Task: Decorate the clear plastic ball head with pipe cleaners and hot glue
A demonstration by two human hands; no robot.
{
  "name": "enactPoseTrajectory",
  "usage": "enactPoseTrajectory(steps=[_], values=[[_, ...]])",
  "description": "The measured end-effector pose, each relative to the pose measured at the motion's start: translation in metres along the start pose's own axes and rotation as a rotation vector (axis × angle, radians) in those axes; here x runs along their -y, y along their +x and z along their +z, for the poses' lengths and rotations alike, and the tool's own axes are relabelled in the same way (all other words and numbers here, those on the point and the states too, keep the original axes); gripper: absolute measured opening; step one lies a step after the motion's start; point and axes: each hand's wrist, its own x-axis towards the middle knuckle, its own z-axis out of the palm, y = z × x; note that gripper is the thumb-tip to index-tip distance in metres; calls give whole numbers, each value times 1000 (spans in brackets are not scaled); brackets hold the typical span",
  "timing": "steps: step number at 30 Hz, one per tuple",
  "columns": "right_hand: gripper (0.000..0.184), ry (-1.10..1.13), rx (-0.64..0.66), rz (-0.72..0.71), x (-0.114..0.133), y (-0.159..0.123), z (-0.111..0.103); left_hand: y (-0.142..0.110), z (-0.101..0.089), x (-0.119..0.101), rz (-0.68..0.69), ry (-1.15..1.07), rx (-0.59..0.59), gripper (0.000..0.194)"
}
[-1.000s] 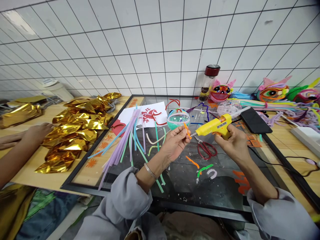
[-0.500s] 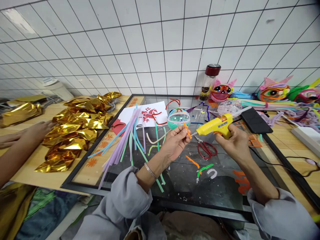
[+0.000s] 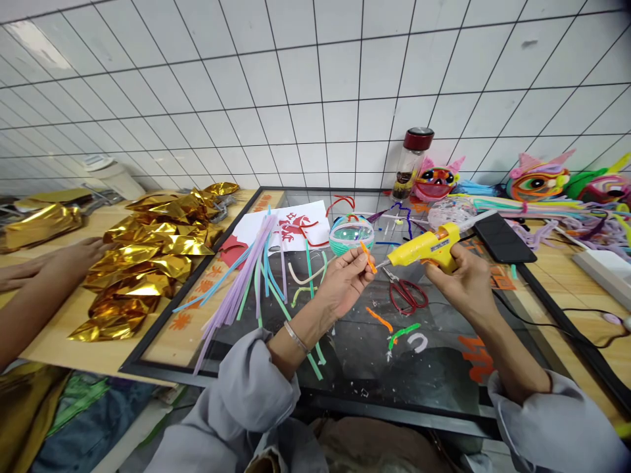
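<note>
Orange fuzzy strip (image 3: 367,259) sits in the left hand (image 3: 345,284), pinched between thumb and fingertips above the black-framed glass panel (image 3: 419,374). Its lower end is at or just beside the nozzle of the yellow hot-glue gun (image 3: 419,249), the right hand (image 3: 463,277) curled round its handle; gluing seems in hand, calling for a steady nozzle and fingertips clear of heat. Red-handled scissors (image 3: 397,284) lie nearby; the gun's label is too small to read.

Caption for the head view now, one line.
Left hand holds an orange fuzzy strip at the nozzle of the right hand's yellow glue gun.
</note>
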Motion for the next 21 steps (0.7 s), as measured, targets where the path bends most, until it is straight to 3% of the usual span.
enactPoseTrajectory(steps=[21], values=[[12,0,40,68,0,-1,1,-1,2,-2,1,5,-30,17]])
